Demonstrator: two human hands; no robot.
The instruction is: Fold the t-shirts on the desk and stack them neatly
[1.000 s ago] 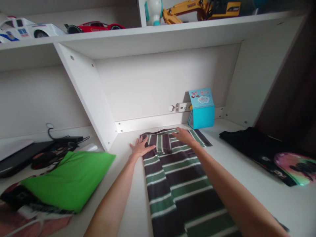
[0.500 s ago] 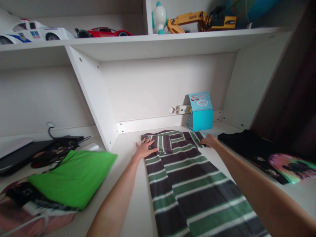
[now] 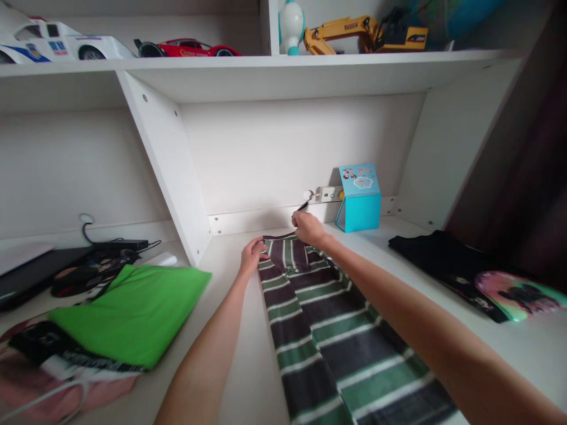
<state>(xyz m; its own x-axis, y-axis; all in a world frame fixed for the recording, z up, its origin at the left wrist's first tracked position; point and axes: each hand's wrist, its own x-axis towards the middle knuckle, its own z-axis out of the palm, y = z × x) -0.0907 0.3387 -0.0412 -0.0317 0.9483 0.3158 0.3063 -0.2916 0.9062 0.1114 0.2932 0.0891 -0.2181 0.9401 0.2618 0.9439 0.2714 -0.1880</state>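
A dark shirt with green and white stripes (image 3: pixel 305 307) lies lengthwise on the desk, one part folded over near its far end. My right hand (image 3: pixel 309 228) is closed on the shirt's far end, a dark bit of cloth poking up past the fingers. At the far left corner, my left hand (image 3: pixel 253 255) has its fingers curled against the shirt's edge, thumb and fingers closed about the cloth. My right forearm crosses above the shirt and hides part of its right side.
A bright green folded garment (image 3: pixel 133 313) lies on a clothes pile at left, near a black laptop-like device (image 3: pixel 39 274) and cables. To the right is a black printed shirt (image 3: pixel 460 271). A blue desk calendar (image 3: pixel 362 203) stands behind; toys line the shelf (image 3: pixel 310 62) above.
My right hand has moved left and up from the shirt's right side, carrying its cloth over, so the shirt is narrower. My left hand has drawn its spread fingers in at the corner.
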